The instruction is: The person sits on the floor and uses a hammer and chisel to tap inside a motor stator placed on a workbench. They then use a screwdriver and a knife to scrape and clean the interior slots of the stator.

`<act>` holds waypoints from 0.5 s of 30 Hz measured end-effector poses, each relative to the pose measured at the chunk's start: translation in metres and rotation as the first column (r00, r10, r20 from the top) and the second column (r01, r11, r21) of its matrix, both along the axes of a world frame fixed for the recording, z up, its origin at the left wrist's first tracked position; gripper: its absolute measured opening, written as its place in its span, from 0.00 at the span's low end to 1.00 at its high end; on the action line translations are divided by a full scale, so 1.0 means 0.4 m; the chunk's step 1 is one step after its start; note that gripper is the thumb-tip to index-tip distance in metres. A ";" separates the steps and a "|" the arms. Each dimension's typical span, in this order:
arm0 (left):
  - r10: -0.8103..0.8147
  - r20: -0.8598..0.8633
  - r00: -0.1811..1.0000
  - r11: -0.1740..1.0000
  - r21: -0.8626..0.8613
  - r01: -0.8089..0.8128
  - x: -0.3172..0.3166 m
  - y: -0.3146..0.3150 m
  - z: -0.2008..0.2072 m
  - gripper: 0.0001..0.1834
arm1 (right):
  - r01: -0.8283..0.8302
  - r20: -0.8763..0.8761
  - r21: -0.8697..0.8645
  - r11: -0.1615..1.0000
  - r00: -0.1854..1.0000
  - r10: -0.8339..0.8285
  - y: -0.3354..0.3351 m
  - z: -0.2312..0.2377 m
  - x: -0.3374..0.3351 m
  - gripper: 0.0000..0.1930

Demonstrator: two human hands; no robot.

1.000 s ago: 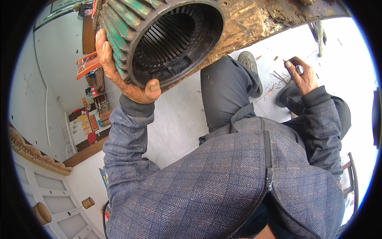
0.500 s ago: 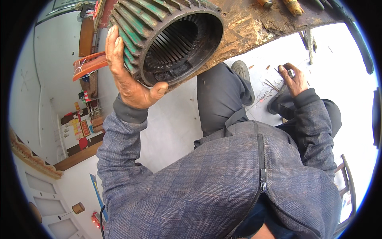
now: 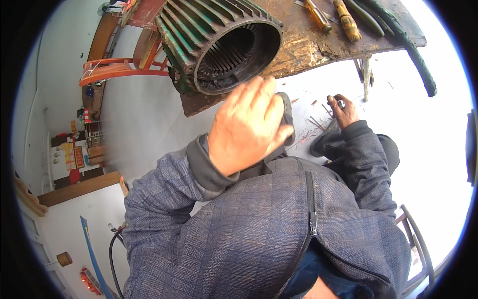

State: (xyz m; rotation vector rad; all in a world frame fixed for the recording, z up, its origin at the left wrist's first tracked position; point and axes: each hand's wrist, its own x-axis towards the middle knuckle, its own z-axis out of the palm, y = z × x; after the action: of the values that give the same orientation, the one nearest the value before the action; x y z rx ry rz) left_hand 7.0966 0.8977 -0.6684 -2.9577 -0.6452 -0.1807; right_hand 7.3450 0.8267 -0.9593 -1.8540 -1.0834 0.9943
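Note:
A finned green motor housing [image 3: 186,42] lies on its side on the worn wooden bench [image 3: 298,60], its round open end toward me and slotted metal showing inside. My left hand [image 3: 246,124] hovers before the lower rim of that opening, back of the hand up, fingers stretched out and nothing visible in it. Whether its fingertips touch the rim I cannot tell. Lower right, beside my knee, my right hand [image 3: 343,113] is closed, with a small shiny metal end showing between thumb and fingers. The rest of what it grips is hidden.
Two wooden-handled tools, one an amber handle [image 3: 318,17] and one a battered handle [image 3: 347,22], lie on the bench. A long dark wrapped rod [image 3: 418,65] overhangs the bench's right edge. An orange chair [image 3: 114,70] stands left. Thin scraps [image 3: 316,122] litter the floor.
My left hand has let go of the housing's finned left side and moved right and down, in front of its opening. My right hand stays closed by my knee. The view has shifted.

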 end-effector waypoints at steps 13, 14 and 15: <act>0.453 -0.072 0.888 0.852 0.327 -0.408 0.065 0.102 -0.098 0.37 | -0.010 0.020 -0.016 1.000 1.000 0.010 -0.007 0.006 -0.004 0.35; 0.449 -0.063 0.891 0.850 0.335 -0.405 0.063 0.095 -0.103 0.37 | -0.019 0.017 -0.001 1.000 1.000 0.019 -0.008 0.005 -0.003 0.35; 0.461 -0.067 0.885 0.854 0.306 -0.421 0.061 0.089 -0.106 0.38 | -0.020 0.017 0.003 1.000 1.000 0.019 -0.008 0.004 -0.003 0.35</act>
State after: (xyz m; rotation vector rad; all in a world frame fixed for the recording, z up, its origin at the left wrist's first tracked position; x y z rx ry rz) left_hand 7.1209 0.9334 -0.7106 -2.4416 -1.1490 -0.0220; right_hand 7.3437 0.8236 -0.9576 -1.8557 -1.1144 0.9892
